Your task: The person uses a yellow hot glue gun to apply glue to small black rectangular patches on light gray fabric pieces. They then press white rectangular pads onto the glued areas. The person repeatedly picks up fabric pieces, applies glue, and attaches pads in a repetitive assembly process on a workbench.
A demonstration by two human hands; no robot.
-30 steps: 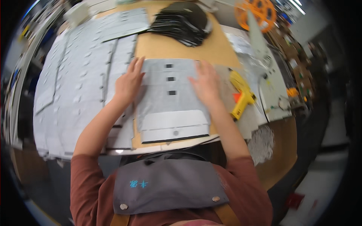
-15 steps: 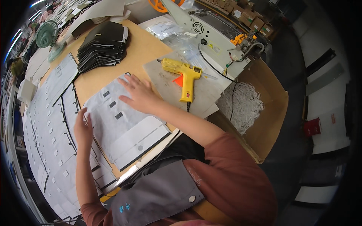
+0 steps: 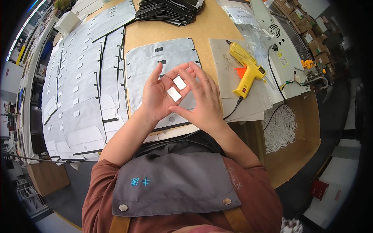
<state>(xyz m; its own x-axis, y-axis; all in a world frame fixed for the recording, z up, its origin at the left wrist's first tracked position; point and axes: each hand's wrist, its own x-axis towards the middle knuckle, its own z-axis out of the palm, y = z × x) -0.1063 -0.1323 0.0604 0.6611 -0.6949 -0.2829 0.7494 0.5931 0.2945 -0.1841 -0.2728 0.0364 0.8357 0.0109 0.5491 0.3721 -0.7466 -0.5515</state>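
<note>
Both hands, left hand (image 3: pixel 157 97) and right hand (image 3: pixel 204 99), pinch white patches (image 3: pixel 176 88) above the cardboard-topped bench (image 3: pixel 171 33) (cluttered workshop).

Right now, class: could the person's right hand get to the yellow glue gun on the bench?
Probably yes. The glue gun lies in the open just right of the right hand, nothing between them. But that hand is busy with small white patches, so it would need freeing first.
</note>
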